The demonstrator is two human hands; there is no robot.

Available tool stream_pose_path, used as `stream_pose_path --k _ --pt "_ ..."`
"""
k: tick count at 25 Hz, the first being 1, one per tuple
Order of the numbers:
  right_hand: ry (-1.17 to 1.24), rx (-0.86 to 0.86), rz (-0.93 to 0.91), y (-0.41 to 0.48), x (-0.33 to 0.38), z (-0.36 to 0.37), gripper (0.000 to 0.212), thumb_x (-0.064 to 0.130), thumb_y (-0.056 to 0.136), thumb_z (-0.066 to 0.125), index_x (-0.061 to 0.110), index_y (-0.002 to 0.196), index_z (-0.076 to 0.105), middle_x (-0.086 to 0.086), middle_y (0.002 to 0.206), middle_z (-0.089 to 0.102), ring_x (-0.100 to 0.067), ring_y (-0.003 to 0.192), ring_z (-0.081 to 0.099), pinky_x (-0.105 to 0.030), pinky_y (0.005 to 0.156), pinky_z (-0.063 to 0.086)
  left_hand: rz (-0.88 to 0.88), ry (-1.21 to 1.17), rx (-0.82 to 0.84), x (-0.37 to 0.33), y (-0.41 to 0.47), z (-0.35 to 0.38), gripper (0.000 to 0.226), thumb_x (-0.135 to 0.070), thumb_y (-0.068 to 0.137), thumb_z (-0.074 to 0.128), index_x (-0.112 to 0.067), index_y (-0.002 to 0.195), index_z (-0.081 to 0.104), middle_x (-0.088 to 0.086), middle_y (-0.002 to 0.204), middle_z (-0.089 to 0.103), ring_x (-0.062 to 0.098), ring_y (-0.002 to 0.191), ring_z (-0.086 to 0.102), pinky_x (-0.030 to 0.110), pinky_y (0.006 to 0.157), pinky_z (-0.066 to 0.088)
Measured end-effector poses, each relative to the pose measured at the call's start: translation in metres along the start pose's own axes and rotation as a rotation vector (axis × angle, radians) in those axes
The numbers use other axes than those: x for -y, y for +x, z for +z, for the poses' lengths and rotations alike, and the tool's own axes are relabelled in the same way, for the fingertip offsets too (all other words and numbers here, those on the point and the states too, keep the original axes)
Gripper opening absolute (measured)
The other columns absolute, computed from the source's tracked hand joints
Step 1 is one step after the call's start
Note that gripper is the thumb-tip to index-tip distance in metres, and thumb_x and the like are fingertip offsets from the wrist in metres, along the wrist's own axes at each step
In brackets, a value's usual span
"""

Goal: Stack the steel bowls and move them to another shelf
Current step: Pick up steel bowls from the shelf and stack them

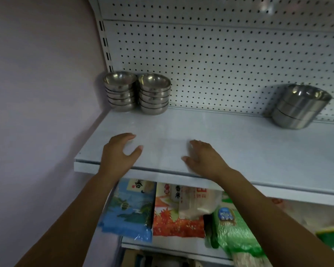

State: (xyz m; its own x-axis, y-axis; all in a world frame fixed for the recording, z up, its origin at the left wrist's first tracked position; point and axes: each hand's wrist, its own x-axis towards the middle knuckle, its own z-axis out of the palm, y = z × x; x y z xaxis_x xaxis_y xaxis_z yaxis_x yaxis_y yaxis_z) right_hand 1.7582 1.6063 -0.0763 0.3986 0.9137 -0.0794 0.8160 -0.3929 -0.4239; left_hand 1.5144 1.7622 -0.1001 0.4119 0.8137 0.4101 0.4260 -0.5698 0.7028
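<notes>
Your right hand (202, 158) is smeared at the fingertips, so you cannot tell whether it touches the shelf (239, 151); both your forearms (66, 218) run off the bottom edge; the shelf's front lip hides the tops of the rice bags (178, 212) below; the green bag (233, 234) is cut by the bottom edge; the pale bag (316, 216) at the right edge is blurred and cropped.

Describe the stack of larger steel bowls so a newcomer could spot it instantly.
Find the white shelf under the pegboard panel. Two stacks of small bowls stand side by side in its left corner. The large-bowl stack stands alone far right, with wider, deeper bowls.
</notes>
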Motion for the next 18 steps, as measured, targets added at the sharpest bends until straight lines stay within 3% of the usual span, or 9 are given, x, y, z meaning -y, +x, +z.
stream_pose_path --k 2,4,6,9,13,15,18 --pt "0.063 -0.062 -0.021 -0.038 0.004 0.01 0.067 0.048 0.099 0.062 0.013 0.152 0.042 -0.008 0.15 0.052 -0.029 0.139 0.045 -0.035 0.108 0.04 0.086 0.024 0.036 -0.006 -0.034 -0.006 0.05 -0.043 0.086 0.078 -0.015 0.127 0.069 -0.001 0.134 0.064 0.015 0.127 0.057 0.036 0.11 0.045" --pt "0.161 -0.123 -0.053 -0.074 0.013 0.02 0.065 0.041 0.1 0.064 0.015 0.155 0.042 -0.006 0.157 0.047 -0.026 0.148 0.038 -0.032 0.116 0.034 0.123 0.033 0.059 -0.016 -0.066 -0.013 0.055 -0.049 0.086 0.071 -0.016 0.129 0.066 -0.001 0.136 0.062 0.016 0.13 0.054 0.043 0.112 0.044" --pt "0.232 -0.123 -0.081 -0.114 0.024 0.033 0.062 0.034 0.101 0.065 0.017 0.156 0.043 -0.003 0.164 0.041 -0.019 0.154 0.03 -0.024 0.12 0.022 0.097 0.03 0.061 -0.029 -0.102 -0.02 0.055 -0.046 0.087 0.07 -0.017 0.133 0.064 -0.007 0.137 0.058 0.009 0.13 0.05 0.032 0.114 0.039" --pt "0.278 -0.088 -0.146 -0.155 0.032 0.047 0.058 0.03 0.101 0.066 0.019 0.154 0.046 0.001 0.163 0.041 -0.016 0.152 0.033 -0.01 0.113 0.016 -0.015 0.022 -0.004 -0.048 -0.16 -0.033 0.054 -0.036 0.087 0.073 -0.015 0.135 0.061 -0.011 0.132 0.053 -0.002 0.123 0.045 0.004 0.106 0.028" --pt "0.268 0.017 -0.294 -0.171 0.029 0.059 0.057 0.031 0.099 0.069 0.02 0.151 0.05 0.003 0.154 0.05 -0.015 0.143 0.045 -0.004 0.107 0.018 -0.219 0.051 -0.062 -0.061 -0.242 -0.031 0.053 -0.045 0.091 0.07 -0.017 0.134 0.06 -0.014 0.13 0.054 -0.009 0.118 0.044 -0.004 0.099 0.025" --pt "0.309 0.085 -0.366 -0.179 0.026 0.06 0.055 0.029 0.098 0.07 0.021 0.15 0.052 0.012 0.143 0.052 -0.009 0.135 0.047 0.001 0.103 0.019 -0.303 0.131 -0.133 -0.067 -0.279 -0.023 0.059 -0.055 0.089 0.064 -0.017 0.134 0.061 -0.016 0.13 0.053 -0.012 0.117 0.041 -0.002 0.1 0.025" --pt "0.306 0.182 -0.456 -0.194 0.018 0.06 0.05 0.031 0.098 0.07 0.022 0.145 0.057 0.01 0.143 0.057 0.0 0.129 0.047 0.002 0.099 0.022 -0.42 0.215 -0.19 -0.084 -0.328 -0.019 0.061 -0.06 0.089 0.064 -0.018 0.134 0.062 -0.01 0.133 0.059 0.0 0.121 0.049 0.025 0.106 0.04"
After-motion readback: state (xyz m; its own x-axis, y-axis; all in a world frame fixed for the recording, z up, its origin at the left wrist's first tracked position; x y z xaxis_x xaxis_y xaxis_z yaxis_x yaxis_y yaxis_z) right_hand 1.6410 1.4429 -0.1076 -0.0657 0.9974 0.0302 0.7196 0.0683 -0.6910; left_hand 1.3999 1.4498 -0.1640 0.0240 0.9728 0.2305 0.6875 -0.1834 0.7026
